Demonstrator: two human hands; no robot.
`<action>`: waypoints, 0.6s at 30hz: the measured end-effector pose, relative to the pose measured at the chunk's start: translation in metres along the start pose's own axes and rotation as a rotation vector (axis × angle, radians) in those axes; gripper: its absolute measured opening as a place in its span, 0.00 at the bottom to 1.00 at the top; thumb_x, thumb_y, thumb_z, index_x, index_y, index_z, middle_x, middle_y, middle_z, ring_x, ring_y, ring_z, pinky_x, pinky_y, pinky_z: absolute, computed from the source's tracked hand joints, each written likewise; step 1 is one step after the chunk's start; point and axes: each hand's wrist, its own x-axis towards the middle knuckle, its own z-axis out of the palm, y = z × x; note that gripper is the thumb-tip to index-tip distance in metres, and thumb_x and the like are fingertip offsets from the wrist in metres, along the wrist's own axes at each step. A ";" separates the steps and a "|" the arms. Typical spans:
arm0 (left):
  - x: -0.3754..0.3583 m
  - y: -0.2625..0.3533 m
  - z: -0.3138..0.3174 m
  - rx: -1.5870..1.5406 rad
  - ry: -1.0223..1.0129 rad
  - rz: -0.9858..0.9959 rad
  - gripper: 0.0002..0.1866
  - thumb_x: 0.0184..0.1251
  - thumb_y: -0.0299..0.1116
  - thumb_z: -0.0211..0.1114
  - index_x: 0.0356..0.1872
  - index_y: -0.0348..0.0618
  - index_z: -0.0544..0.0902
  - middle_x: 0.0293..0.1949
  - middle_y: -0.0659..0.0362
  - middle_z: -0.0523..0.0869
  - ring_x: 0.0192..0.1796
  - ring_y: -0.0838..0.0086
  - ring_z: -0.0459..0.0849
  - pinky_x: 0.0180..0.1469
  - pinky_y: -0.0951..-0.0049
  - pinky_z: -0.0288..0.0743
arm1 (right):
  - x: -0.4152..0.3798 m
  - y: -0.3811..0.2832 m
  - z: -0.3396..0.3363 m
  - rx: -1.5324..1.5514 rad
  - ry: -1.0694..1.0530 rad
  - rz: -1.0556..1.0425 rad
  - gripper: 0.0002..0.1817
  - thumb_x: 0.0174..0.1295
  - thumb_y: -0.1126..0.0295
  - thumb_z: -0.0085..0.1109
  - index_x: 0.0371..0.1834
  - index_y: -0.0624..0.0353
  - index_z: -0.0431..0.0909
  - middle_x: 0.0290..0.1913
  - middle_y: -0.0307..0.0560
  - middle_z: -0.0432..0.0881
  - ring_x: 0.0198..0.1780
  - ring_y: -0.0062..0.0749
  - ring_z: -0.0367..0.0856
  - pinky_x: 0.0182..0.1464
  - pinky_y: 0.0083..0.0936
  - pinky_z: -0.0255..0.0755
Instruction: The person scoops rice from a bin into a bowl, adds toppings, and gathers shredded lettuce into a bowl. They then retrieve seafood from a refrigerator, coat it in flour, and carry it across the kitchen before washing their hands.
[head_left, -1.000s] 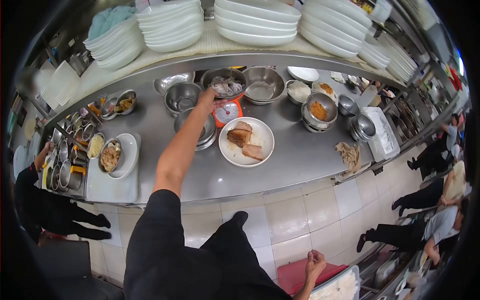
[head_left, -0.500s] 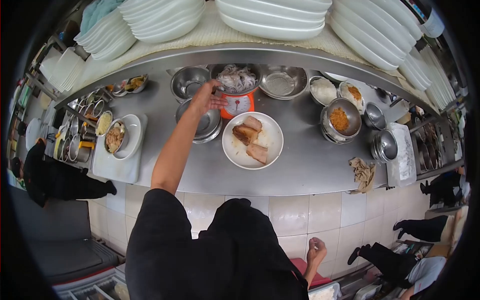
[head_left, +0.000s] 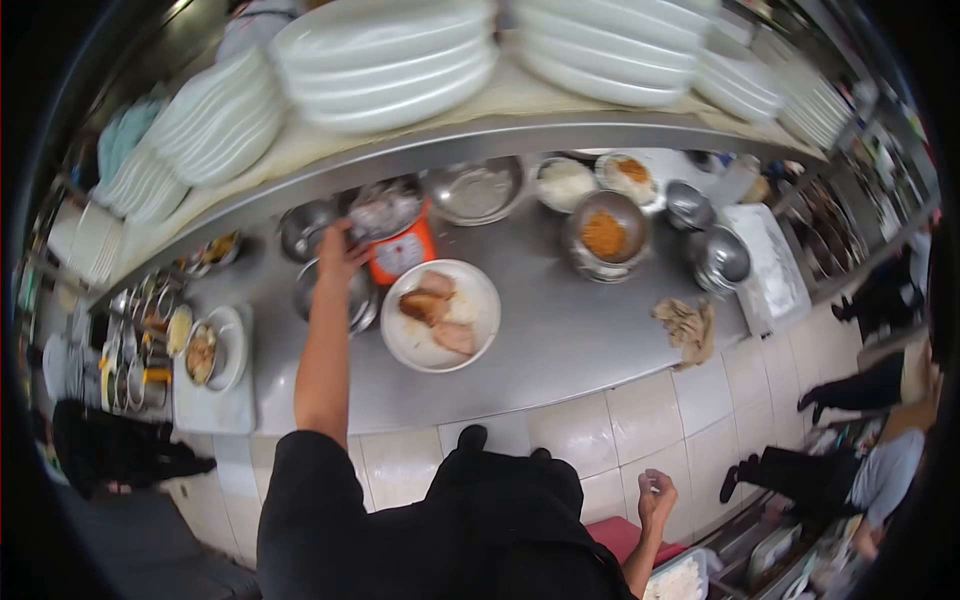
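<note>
My left hand [head_left: 343, 252] reaches across the counter to the left side of an orange kitchen scale [head_left: 402, 258]. Its fingers are spread right at the rim of a metal bowl of pale, sliced squid-like strips [head_left: 384, 212], which sits on the scale. Under my wrist are stacked steel bowls [head_left: 362, 300]. In front of the scale stands a white plate [head_left: 478, 335] with browned pieces of cooked meat [head_left: 428, 304] on it. Low on the right, my right hand [head_left: 656, 496] hangs over the floor away from the counter, fingers loosely curled and nothing in them.
Stacks of white plates [head_left: 385, 70] line the shelf above. A bowl of orange crumbs [head_left: 604, 234], a bowl of white shreds [head_left: 565, 185] and a crumpled brown cloth [head_left: 686, 328] are to the right. A white board [head_left: 215, 410] lies at left. Other people [head_left: 800, 478] stand behind.
The view has turned, so the counter appears farther left and tilted. My left hand still reaches beside the scale, now lower against the bowl's left side. My right hand stays low on the right.
</note>
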 end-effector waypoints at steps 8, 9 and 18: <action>0.191 -0.026 -0.058 -0.214 -0.035 0.184 0.02 0.49 0.31 0.57 0.22 0.47 0.74 0.23 0.62 0.71 0.26 0.75 0.69 0.26 0.74 0.64 | 0.007 0.106 -0.117 -0.044 0.274 0.208 0.11 0.47 0.69 0.64 0.32 0.63 0.81 0.27 0.54 0.80 0.28 0.36 0.79 0.34 0.28 0.72; 0.164 -0.019 -0.044 -0.265 -0.038 0.177 0.04 0.50 0.32 0.56 0.21 0.46 0.74 0.20 0.62 0.70 0.24 0.75 0.68 0.26 0.76 0.64 | 0.021 0.113 -0.136 -0.003 0.318 0.205 0.11 0.47 0.68 0.65 0.32 0.63 0.81 0.27 0.53 0.81 0.27 0.36 0.79 0.35 0.28 0.72; -0.122 -0.040 0.091 -0.166 -0.098 0.293 0.08 0.46 0.30 0.55 0.11 0.48 0.69 0.15 0.66 0.67 0.20 0.78 0.64 0.23 0.79 0.60 | 0.300 0.073 -0.341 0.287 0.514 -0.127 0.12 0.55 0.70 0.59 0.41 0.65 0.79 0.31 0.41 0.82 0.33 0.18 0.76 0.38 0.17 0.70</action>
